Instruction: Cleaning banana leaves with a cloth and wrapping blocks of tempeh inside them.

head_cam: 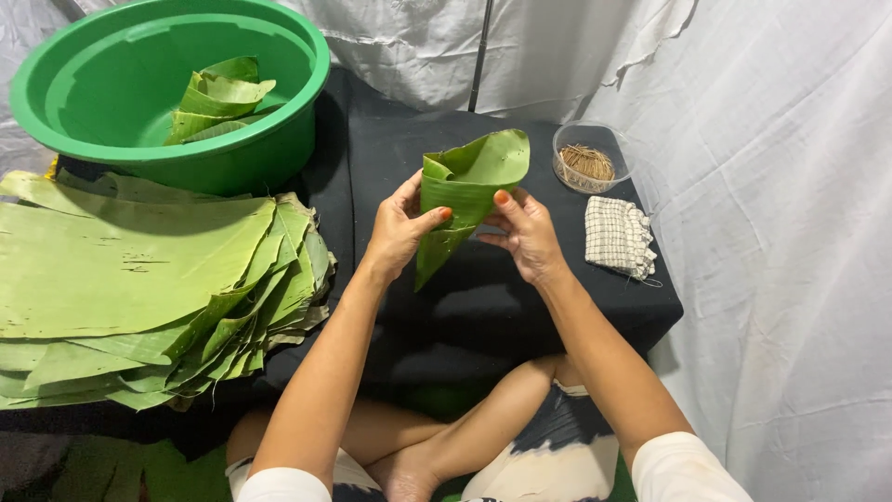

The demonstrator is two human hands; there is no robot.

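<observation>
Green banana leaf cone (465,200) pinched between my left hand (398,232) and right hand (527,234) above the black tabletop's (483,307) bare middle; leaf stack (139,279) crowds the left edge, green basin (172,84) the far-left corner, checked cloth (618,237) and clear bowl (590,158) the right edge

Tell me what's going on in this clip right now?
A seated person holds a folded leaf cone up in both hands, left hand and right hand, above a black table. A stack of flat leaves lies to the left. A green basin behind it holds finished cones. A small bowl of sticks and a checked cloth sit to the right.
</observation>
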